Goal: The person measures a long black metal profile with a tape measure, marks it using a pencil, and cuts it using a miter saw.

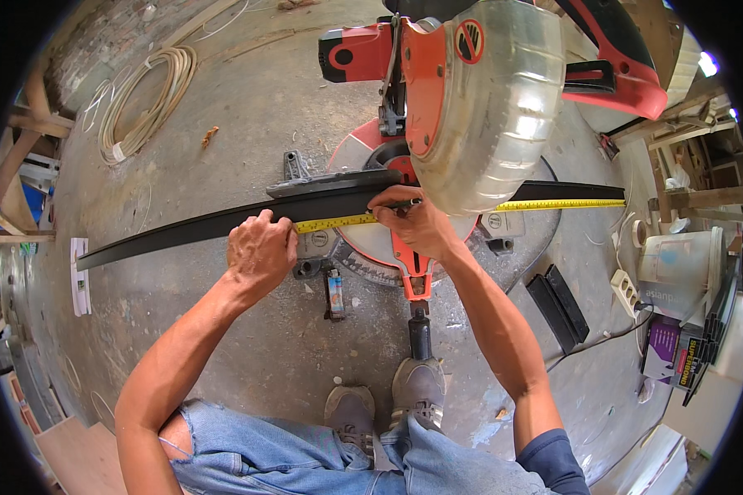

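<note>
A long black profile bar [182,224] lies across the bed of a red miter saw [425,91], along its fence. A yellow tape measure blade [334,223] runs along the bar's near edge, out to its right end. My left hand [262,252] is closed at the blade's left end, against the bar; the tape's case is not visible. My right hand [417,221] pinches a thin dark pen-like stick [406,203] over the bar, beneath the saw's clear blade guard [504,107]. The guard hides part of the bar and blade.
A small lighter-like item [334,290] lies before the saw. Short black profile pieces [557,307], a power strip [625,290] and a plastic bucket [677,268] are on the right. Coiled cable [150,103] lies back left. A white piece [80,276] sits under the bar's left end.
</note>
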A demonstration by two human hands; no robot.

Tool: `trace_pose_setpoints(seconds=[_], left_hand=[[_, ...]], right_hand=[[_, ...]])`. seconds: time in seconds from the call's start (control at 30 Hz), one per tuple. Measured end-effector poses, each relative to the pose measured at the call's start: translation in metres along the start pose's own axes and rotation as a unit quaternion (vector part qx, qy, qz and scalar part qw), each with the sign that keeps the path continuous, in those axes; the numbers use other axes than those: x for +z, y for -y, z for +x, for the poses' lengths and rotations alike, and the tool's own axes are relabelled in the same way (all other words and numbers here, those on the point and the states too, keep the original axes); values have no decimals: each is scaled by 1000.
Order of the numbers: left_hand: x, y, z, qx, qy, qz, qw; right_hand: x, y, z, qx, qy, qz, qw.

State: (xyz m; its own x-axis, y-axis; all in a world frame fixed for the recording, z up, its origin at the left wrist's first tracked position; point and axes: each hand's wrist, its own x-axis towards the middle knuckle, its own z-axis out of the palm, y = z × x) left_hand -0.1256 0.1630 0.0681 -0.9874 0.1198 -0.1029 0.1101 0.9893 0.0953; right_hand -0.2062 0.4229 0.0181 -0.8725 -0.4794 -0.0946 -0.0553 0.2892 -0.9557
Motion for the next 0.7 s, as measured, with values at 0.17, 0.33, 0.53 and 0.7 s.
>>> trace_pose_setpoints(seconds=[0.17,0.33,0.53,0.7], left_hand=[[2,2,-1,6,-6,6,1000],[3,2,-1,1,-19,-6,1000],[1,1,0,2,-3,1,1000],[4,3,-1,2,-23,-8,1000]], right_hand=[[0,3,-1,7,3,4,1000],[1,0,0,3,2,11,1000],[0,2,-1,20,7,14,1000],[0,1,-1,7,5,-1,1000]])
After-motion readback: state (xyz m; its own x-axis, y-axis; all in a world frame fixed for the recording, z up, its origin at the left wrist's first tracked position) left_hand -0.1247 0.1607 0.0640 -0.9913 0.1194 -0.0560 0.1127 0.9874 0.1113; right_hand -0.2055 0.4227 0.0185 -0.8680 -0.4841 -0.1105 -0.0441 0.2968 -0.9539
